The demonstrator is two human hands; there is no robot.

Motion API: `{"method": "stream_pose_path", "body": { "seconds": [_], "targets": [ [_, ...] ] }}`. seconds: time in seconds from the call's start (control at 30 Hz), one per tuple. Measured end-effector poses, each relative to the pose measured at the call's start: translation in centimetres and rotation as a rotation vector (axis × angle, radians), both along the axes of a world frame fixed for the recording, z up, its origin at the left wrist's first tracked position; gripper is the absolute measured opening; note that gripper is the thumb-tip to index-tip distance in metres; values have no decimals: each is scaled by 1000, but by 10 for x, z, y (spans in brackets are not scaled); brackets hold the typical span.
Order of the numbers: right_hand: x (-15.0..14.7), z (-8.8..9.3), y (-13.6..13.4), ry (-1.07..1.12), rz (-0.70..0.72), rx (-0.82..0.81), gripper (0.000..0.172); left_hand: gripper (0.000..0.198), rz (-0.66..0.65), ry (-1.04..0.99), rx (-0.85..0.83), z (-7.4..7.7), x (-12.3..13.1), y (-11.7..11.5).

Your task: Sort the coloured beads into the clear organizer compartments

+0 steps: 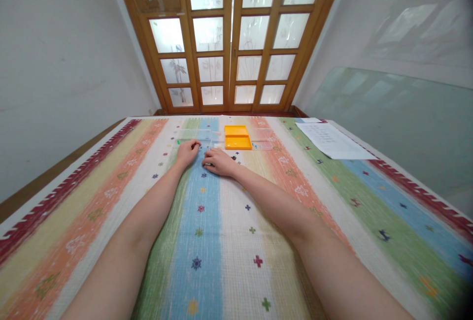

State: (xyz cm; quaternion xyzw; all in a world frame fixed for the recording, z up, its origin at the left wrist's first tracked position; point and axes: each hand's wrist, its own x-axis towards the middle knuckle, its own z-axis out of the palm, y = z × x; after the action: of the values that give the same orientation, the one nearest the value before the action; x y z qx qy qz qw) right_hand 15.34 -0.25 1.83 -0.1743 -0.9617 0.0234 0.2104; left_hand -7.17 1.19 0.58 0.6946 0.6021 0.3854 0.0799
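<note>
My left hand (188,152) is at the near edge of a clear plastic box (194,131), its fingertips pinched together; anything between them is too small to make out. Just to its right, my right hand (219,162) rests low over the blue stripe of the cloth with fingers curled inward. What those fingers may hold is hidden. Beyond the right hand lies an open orange box (238,130), its lid folded back. A small green piece (178,142) shows at the left end of the clear box.
Another clear box (264,134) with tiny blue bits sits right of the orange one. A printed paper sheet (332,140) lies at the far right. The striped tablecloth (236,241) covers the table, with glazed wooden doors (227,54) behind and walls at both sides.
</note>
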Motion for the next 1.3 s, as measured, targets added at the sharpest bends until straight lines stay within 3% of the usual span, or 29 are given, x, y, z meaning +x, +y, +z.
{"method": "stream_pose_path", "body": {
  "seconds": [0.37, 0.9, 1.17, 1.3],
  "targets": [
    [0, -2, -1, -14, -71, 17, 22, 28, 0, 26, -24, 3, 1, -1],
    [-8, -2, -8, 14, 56, 27, 14, 29, -7, 16, -23, 1, 1, 0],
    [-6, -2, -3, 17, 6, 38, 12, 29, -22, 23, -8, 2, 1, -2],
    [13, 6, 14, 108, -142, 0, 13, 28, -8, 31, -18, 1, 1, -1]
  ]
}}
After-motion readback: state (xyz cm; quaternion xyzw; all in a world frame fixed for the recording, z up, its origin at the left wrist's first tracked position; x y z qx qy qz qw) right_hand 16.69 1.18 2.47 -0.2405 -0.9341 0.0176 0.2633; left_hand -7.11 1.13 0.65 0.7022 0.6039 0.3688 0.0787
